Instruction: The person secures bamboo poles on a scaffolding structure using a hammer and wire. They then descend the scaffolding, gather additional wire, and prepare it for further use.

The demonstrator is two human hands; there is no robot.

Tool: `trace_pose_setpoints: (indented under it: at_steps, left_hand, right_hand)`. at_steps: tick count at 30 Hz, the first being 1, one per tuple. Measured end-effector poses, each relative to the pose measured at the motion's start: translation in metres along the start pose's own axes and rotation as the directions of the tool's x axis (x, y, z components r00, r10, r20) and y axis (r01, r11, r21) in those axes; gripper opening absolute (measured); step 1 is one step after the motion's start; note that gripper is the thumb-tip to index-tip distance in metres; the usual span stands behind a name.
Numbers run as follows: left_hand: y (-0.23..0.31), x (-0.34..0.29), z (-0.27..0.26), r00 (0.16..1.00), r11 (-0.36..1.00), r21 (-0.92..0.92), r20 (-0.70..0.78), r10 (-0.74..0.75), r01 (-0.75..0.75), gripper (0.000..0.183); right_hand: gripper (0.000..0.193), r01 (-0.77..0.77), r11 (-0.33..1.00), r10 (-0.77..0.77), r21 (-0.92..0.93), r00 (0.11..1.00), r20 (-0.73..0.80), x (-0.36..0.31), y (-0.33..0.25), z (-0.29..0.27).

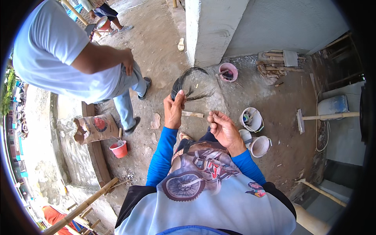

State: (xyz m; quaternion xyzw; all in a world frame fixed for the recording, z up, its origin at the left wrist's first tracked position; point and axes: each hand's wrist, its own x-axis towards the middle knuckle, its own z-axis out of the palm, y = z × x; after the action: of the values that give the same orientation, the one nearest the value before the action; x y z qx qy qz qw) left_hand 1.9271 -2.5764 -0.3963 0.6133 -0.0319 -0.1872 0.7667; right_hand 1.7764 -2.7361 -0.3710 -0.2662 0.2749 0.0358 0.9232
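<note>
My left hand is closed round a bundle of thin black strands. The strands curve up and to the right from my fingers, and some loose ends fan out toward the right. To the right of it, my right hand is raised, apart from the bundle, with its thumb and fingers pinched together. Whatever lies in that pinch, if anything, is too small to make out. Both hands are held up in front of my body, above the dirt floor.
At right stand white buckets and a pink bucket. A white pillar rises ahead. On the left, a person in a white shirt stands near a torn paper sack and a red bucket. Bamboo poles cross the lower left.
</note>
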Motion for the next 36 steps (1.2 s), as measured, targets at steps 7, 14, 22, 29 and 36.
trace_pose_setpoints:
  at_steps: [7, 14, 22, 29, 36]
  left_hand:
    - [0.009, 0.012, 0.025, 0.992, 0.99, 0.135, 0.126, 0.022, -0.039, 0.035]
    - [0.009, 0.034, 0.028, 0.963, 0.998, -0.023, 0.263, -0.054, 0.062, 0.059]
    - [0.001, 0.035, 0.035, 0.938, 0.962, 0.224, 0.273, -0.215, 0.155, 0.054]
    - [-0.003, 0.025, 0.047, 0.911, 0.938, 0.316, 0.329, -0.25, 0.144, 0.055]
    - [-0.014, 0.021, 0.051, 0.907, 0.897, 0.433, 0.336, -0.254, 0.091, 0.057]
  right_hand:
    - [0.022, 0.228, 0.916, -0.221, -0.329, 0.974, 0.059, -0.008, -0.023, -0.006]
    - [0.018, 0.247, 0.873, -0.354, -0.421, 0.914, -0.199, -0.008, -0.061, -0.06]
    - [0.019, -0.043, 0.967, 0.008, -0.251, 0.99, -0.139, 0.037, -0.026, -0.105]
    - [0.019, -0.076, 0.986, 0.081, -0.149, 0.996, 0.029, 0.095, 0.004, -0.079]
    - [0.012, -0.121, 0.988, 0.088, 0.099, 0.954, 0.287, 0.091, -0.018, -0.058]
